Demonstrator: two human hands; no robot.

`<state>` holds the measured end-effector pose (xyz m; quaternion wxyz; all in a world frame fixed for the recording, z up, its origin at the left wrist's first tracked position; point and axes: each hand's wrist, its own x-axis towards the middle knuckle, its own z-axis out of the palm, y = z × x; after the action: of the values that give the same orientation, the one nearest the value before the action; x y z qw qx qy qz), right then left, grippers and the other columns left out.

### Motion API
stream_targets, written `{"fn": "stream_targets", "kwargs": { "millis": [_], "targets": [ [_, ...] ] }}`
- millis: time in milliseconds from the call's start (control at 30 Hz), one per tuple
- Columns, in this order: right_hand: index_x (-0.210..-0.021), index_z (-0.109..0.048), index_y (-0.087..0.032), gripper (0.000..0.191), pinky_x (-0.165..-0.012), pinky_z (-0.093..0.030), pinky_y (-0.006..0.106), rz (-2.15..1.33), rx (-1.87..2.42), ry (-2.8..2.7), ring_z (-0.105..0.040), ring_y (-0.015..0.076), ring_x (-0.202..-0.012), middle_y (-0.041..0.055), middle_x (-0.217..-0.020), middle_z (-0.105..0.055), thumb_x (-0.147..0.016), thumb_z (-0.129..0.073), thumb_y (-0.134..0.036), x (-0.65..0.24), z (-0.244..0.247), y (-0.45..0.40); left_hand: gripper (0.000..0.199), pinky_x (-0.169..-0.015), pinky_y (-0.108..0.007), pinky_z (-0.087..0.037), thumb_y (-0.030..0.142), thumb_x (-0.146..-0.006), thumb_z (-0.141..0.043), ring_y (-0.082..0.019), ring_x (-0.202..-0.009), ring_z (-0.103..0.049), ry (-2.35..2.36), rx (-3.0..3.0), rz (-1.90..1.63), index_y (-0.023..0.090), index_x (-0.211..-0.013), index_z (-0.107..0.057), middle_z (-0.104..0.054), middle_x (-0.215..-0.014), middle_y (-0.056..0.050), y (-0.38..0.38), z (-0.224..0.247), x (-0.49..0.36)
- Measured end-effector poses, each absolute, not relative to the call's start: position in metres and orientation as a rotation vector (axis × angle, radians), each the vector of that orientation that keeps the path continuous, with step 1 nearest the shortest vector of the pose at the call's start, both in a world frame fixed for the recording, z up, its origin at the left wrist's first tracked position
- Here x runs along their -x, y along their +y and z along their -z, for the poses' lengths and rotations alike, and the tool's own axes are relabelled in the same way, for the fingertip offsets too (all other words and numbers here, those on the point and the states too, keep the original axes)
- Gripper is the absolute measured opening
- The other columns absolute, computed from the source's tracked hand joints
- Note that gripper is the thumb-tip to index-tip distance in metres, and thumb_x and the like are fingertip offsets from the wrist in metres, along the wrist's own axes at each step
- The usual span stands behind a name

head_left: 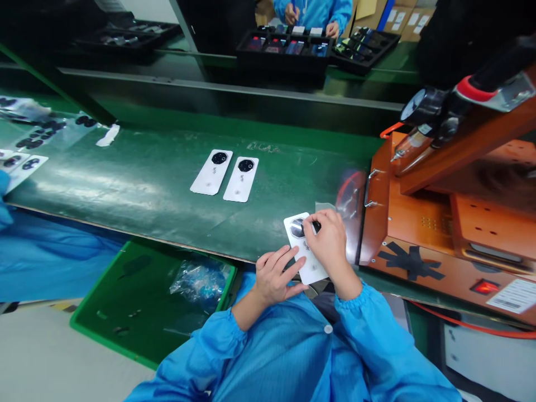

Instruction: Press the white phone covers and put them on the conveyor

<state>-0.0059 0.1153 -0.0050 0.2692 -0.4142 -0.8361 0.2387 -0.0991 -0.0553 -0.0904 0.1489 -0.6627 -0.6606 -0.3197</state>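
Observation:
A white phone back cover [312, 268] with a dark round camera area lies tilted at the bench's front edge, in front of me. My left hand [274, 274] holds its lower left side, fingers on the surface and thumb by the bottom edge. Over the camera area, my right hand [329, 240] has thumb and forefinger pinched together; whatever is between them is hidden. The camera area looks shiny and partly grey beside the fingertips. Two similar phone back covers [212, 173] [240, 180] lie side by side farther back on the green bench.
An orange press machine [419, 223] with a gauge stands at right, clear plastic film [349, 206] beside it. Below left is a green crate [125, 301] holding plastic wrapping. Bags of dark round pieces [46, 131] lie far left near another person's blue sleeve. Across the bench, a co-worker handles black trays [285, 56].

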Motion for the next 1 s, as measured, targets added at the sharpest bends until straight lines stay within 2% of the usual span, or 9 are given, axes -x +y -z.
{"fn": "stream_targets", "kwargs": {
  "millis": [300,467,567,633,700,833,933,1000],
  "targets": [
    [-0.119,-0.069,-0.021,0.029,-0.092,-0.045,0.047,-0.384,1.085,-2.261,-0.057,0.0319,-0.111,0.0124,-0.116,-0.064,-0.095,-0.061,-0.034,-0.01,-0.003,0.106,0.059,-0.106,-0.042,-0.035,0.069,-0.096,-0.051,-0.027,-0.13,-0.061,-1.902,1.895,0.944,0.03,-0.137,-0.067,-0.071,-0.136,-0.008,-0.054,0.087,0.097],
    [-0.133,-0.06,-0.025,0.033,-0.095,-0.048,0.049,-0.548,0.717,-2.525,-0.061,0.0304,-0.115,0.0117,-0.124,-0.067,-0.1,-0.056,-0.033,-0.053,-0.026,0.083,0.056,-0.106,-0.046,-0.038,0.064,-0.1,-0.046,-0.03,-0.132,-0.059,-1.987,1.957,0.987,0.025,-0.135,-0.067,-0.068,-0.138,-0.013,-0.058,0.068,0.098],
    [-0.141,-0.053,-0.022,0.045,-0.102,-0.049,0.052,-0.615,0.556,-2.666,-0.058,0.0319,-0.127,0.0137,-0.139,-0.063,-0.098,-0.06,-0.034,-0.077,-0.031,0.059,0.052,-0.104,-0.047,-0.043,0.057,-0.104,-0.042,-0.031,-0.131,-0.059,-1.991,1.984,1.094,0.022,-0.135,-0.066,-0.066,-0.138,-0.016,-0.062,0.055,0.102],
    [-0.146,-0.05,-0.02,0.051,-0.106,-0.048,0.053,-0.533,0.55,-2.718,-0.053,0.0329,-0.136,0.0149,-0.147,-0.059,-0.097,-0.061,-0.03,-0.084,-0.025,0.044,0.047,-0.103,-0.046,-0.047,0.053,-0.103,-0.047,-0.03,-0.128,-0.06,-1.945,2.003,1.158,0.022,-0.135,-0.065,-0.068,-0.135,-0.015,-0.064,0.048,0.107],
    [-0.144,-0.05,-0.018,0.049,-0.105,-0.049,0.05,-0.39,0.587,-2.704,-0.052,0.0319,-0.137,0.0148,-0.145,-0.06,-0.097,-0.058,-0.023,-0.082,-0.014,0.032,0.042,-0.101,-0.045,-0.049,0.049,-0.101,-0.056,-0.03,-0.122,-0.063,-1.891,2.052,1.191,0.024,-0.133,-0.066,-0.07,-0.129,-0.013,-0.063,0.046,0.113],
    [-0.131,-0.059,-0.018,0.03,-0.092,-0.054,0.041,-0.167,0.712,-2.538,-0.064,0.0263,-0.12,0.0129,-0.123,-0.071,-0.101,-0.055,-0.023,-0.075,0.007,0.028,0.039,-0.098,-0.044,-0.05,0.043,-0.095,-0.066,-0.03,-0.112,-0.065,-1.746,2.186,1.152,0.028,-0.131,-0.067,-0.072,-0.122,-0.01,-0.057,0.045,0.123],
    [-0.128,-0.061,-0.019,0.027,-0.089,-0.054,0.038,-0.129,0.693,-2.461,-0.066,0.0232,-0.118,0.0111,-0.119,-0.073,-0.103,-0.052,-0.023,-0.082,0.004,0.029,0.043,-0.098,-0.049,-0.05,0.044,-0.098,-0.058,-0.032,-0.117,-0.063,-1.747,2.194,1.171,0.028,-0.137,-0.063,-0.067,-0.13,-0.012,-0.055,0.045,0.131],
    [-0.127,-0.062,-0.02,0.028,-0.088,-0.055,0.037,-0.12,0.648,-2.386,-0.066,0.0219,-0.119,0.009,-0.121,-0.074,-0.104,-0.048,-0.023,-0.095,-0.004,0.028,0.045,-0.097,-0.051,-0.051,0.047,-0.101,-0.049,-0.033,-0.117,-0.063,-1.86,2.107,1.315,0.027,-0.14,-0.06,-0.064,-0.132,-0.014,-0.053,0.043,0.136]
  ]
}}
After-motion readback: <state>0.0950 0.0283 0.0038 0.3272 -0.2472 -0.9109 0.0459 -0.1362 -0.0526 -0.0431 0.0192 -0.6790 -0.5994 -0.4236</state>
